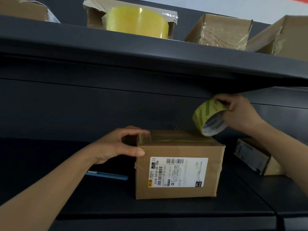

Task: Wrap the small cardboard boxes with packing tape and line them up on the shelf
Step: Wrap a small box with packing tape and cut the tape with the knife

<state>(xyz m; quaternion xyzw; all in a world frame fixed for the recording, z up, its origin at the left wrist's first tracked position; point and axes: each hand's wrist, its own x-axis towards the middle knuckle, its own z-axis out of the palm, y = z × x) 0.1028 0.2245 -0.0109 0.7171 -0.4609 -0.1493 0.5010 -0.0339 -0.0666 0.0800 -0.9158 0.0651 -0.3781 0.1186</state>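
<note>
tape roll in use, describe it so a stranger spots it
On the lower shelf stands a labelled box. The tape roll is at its top right edge, held by the right hand. Unlike the fat yellow roll above, it is slim with green print.

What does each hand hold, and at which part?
Right hand grips the tape roll at its upper rim. Left hand holds the cardboard box at its top left corner.

— Can't read the fine print on the white paper shipping label (179,172) of the near brown cardboard box (180,148).
— Nor identify the slim blue tool (110,177), half tucked behind the left forearm (66,179).
— Only see part of the second brown cardboard box (248,154), blocked by the right forearm (283,150).
</note>
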